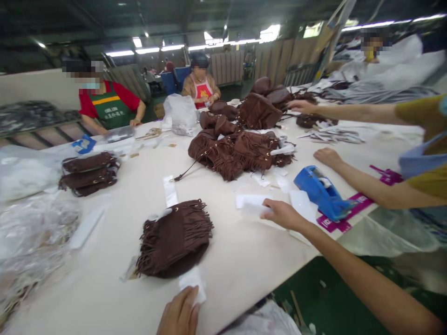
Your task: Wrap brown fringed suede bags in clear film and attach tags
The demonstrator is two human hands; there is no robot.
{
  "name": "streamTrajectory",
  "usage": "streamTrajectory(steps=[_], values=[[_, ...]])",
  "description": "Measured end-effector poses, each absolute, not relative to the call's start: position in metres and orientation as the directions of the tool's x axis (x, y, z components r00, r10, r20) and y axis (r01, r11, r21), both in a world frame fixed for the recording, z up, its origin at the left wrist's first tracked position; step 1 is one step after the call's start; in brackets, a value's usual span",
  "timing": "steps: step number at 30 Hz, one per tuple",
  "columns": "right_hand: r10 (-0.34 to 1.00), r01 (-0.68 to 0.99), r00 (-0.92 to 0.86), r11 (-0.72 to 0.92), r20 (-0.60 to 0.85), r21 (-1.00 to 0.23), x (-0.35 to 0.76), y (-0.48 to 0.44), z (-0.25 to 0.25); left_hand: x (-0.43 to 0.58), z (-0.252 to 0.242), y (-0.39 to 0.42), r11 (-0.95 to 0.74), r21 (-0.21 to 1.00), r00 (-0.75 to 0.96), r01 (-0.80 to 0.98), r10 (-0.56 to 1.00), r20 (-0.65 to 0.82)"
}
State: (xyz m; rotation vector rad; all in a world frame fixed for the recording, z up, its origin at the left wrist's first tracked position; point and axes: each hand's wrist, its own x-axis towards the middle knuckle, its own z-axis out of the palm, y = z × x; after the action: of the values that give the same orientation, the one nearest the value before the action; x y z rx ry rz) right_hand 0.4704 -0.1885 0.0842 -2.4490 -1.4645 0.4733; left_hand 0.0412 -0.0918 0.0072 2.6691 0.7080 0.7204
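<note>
A brown fringed suede bag (174,239) lies on the cream table (244,260) in front of me. At the bottom edge my left hand (179,314) rests on a white paper slip (193,281) that pokes out from under the bag, its fingers curled onto it. To the right my right hand (284,215) reaches out and pinches a white sheet of paper (252,203) lying flat on the table. A narrow white strip (170,190) lies behind the bag.
A heap of brown fringed bags (237,151) fills the table's middle. A blue tape dispenser (321,191) sits right of my hand. A co-worker's arms (352,174) reach in from the right. Two people sit across. Stacked bags (89,173) and clear plastic (31,232) lie left.
</note>
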Motion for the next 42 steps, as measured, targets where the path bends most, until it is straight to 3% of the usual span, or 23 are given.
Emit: streamTrajectory(steps=[2, 5, 7, 9, 12, 14, 16, 18, 21, 23, 25, 27, 28, 31, 33, 38, 42], values=[[0.925, 0.704, 0.322, -0.377, -0.202, -0.602, 0.444, -0.189, 0.102, 0.061, 0.044, -0.103, -0.647, 0.652, 0.709, 0.395, 0.666, 0.231], [0.956, 0.507, -0.011, -0.248, -0.293, -0.826, 0.387, -0.183, 0.12, 0.096, 0.08, -0.113, -0.096, 0.943, 0.607, 0.319, 0.785, -0.125], [0.936, 0.477, -0.174, -0.193, -0.307, -0.858, 0.348, -0.177, 0.122, 0.107, 0.085, -0.113, 0.188, 0.941, 0.601, 0.283, 0.73, -0.326], [0.932, 0.502, -0.205, -0.161, -0.298, -0.85, 0.319, -0.172, 0.113, 0.102, 0.081, -0.111, 0.365, 0.889, 0.585, 0.276, 0.671, -0.456], [0.949, 0.415, -0.031, -0.273, -0.314, -0.868, 0.3, -0.176, 0.091, 0.075, 0.071, -0.108, 0.499, 0.842, 0.508, 0.207, 0.68, -0.528], [0.917, 0.133, 0.104, -0.396, -0.384, -0.909, 0.292, -0.185, 0.077, 0.059, 0.065, -0.107, 0.516, 0.847, 0.429, 0.13, 0.741, -0.517], [0.871, -0.244, 0.118, -0.44, -0.477, -0.864, 0.275, -0.195, 0.066, 0.05, 0.06, -0.108, 0.505, 0.86, 0.364, 0.071, 0.79, -0.493], [0.849, -0.539, 0.093, -0.396, -0.52, -0.743, 0.25, -0.199, 0.059, 0.047, 0.058, -0.109, 0.499, 0.865, 0.358, 0.056, 0.798, -0.484], [0.817, -0.719, 0.2, -0.253, -0.541, -0.647, 0.215, -0.191, 0.051, 0.04, 0.061, -0.099, 0.443, 0.883, 0.411, 0.156, 0.784, -0.466], [0.798, -0.688, 0.269, -0.232, -0.539, -0.687, 0.204, -0.18, 0.046, 0.028, 0.068, -0.081, 0.241, 0.933, 0.409, 0.267, 0.848, -0.336], [0.819, -0.575, 0.242, -0.311, -0.521, -0.757, 0.202, -0.166, 0.042, 0.017, 0.076, -0.055, -0.126, 0.906, 0.377, 0.404, 0.925, -0.04], [0.85, -0.456, 0.154, -0.392, -0.505, -0.799, 0.201, -0.15, 0.039, 0.014, 0.082, -0.027, -0.506, 0.691, 0.454, 0.517, 0.846, 0.28], [0.856, -0.427, 0.107, -0.419, -0.505, -0.801, 0.199, -0.141, 0.037, 0.015, 0.082, -0.015, -0.648, 0.547, 0.553, 0.53, 0.753, 0.357], [0.83, -0.505, 0.077, -0.446, -0.553, -0.739, 0.186, -0.112, 0.033, 0.027, 0.077, 0.014, -0.866, 0.198, 0.809, 0.46, 0.501, 0.309], [0.776, -0.604, 0.168, -0.406, -0.608, -0.686, 0.179, -0.098, 0.029, 0.034, 0.072, 0.027, -0.897, 0.094, 0.861, 0.432, 0.442, 0.252], [0.633, -0.657, 0.466, -0.221, -0.618, -0.721, 0.177, -0.088, 0.022, 0.032, 0.066, 0.044, -0.934, 0.08, 0.905, 0.349, 0.358, 0.23], [0.555, -0.643, 0.56, -0.176, -0.615, -0.745, 0.175, -0.086, 0.018, 0.027, 0.064, 0.05, -0.954, 0.084, 0.927, 0.286, 0.298, 0.229]])
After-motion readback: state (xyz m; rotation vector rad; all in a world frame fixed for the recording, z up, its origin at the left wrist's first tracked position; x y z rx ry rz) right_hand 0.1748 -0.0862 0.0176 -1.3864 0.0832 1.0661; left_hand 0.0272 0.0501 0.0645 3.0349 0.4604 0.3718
